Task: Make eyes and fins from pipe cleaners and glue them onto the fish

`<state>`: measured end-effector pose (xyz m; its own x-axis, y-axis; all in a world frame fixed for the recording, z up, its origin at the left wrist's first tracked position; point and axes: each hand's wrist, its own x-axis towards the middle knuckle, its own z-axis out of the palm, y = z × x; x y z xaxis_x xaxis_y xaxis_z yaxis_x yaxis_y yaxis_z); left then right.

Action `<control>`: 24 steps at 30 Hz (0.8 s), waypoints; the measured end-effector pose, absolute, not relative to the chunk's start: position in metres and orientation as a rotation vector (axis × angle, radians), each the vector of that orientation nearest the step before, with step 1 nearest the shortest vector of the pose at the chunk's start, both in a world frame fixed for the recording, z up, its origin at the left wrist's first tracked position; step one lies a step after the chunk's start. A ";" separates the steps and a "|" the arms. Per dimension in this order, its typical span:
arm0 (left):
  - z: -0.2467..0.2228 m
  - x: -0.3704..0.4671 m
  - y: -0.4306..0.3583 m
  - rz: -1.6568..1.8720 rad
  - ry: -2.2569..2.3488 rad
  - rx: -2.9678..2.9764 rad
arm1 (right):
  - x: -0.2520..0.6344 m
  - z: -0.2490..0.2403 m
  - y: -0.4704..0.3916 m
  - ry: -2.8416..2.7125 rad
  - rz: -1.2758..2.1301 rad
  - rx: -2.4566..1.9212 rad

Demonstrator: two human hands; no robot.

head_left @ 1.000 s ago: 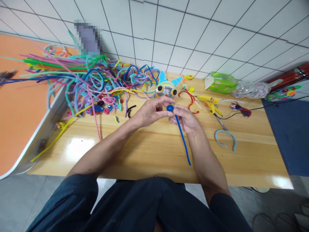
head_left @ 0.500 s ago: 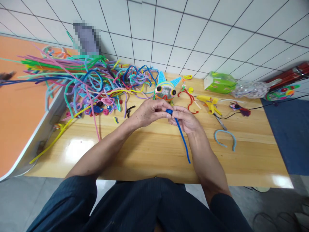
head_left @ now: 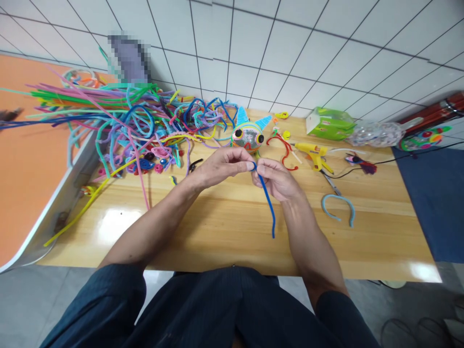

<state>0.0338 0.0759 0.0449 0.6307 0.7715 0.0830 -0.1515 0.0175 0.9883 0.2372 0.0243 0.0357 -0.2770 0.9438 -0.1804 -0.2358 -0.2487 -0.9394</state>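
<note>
A blue pipe cleaner [head_left: 268, 203] is pinched between my two hands above the middle of the table. Its upper end is curled between the fingertips, mostly covered by them, and the straight tail hangs down toward me. My left hand [head_left: 228, 166] is closed on the curled end with thumb and forefinger. Close beside it, my right hand [head_left: 277, 178] grips the same pipe cleaner just where the tail begins. Right behind the hands stands a round figure [head_left: 250, 137] with light blue pointed ears and big black-and-yellow eyes.
A tangled heap of coloured pipe cleaners [head_left: 145, 118] covers the back left. Toward the right lie a yellow glue gun [head_left: 313, 153], scissors [head_left: 331, 183], a bent light blue pipe cleaner [head_left: 339, 198] and red curled pieces [head_left: 288, 152]. A green packet [head_left: 330, 124] stands by the tiled wall.
The curled blue end has turned and is now more hidden by my fingertips. The hanging tail has swung left and sits slightly higher. Both hands stay in nearly the same place.
</note>
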 end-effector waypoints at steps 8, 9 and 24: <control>0.048 0.036 0.074 0.783 0.624 1.361 | 0.237 0.036 0.023 -1.058 1.679 -1.026; 0.048 0.036 0.074 0.777 0.618 1.361 | 0.237 0.037 0.023 -1.057 1.683 -1.017; 0.028 0.066 0.050 1.019 0.783 0.779 | 0.224 0.019 0.028 -0.996 1.473 -1.120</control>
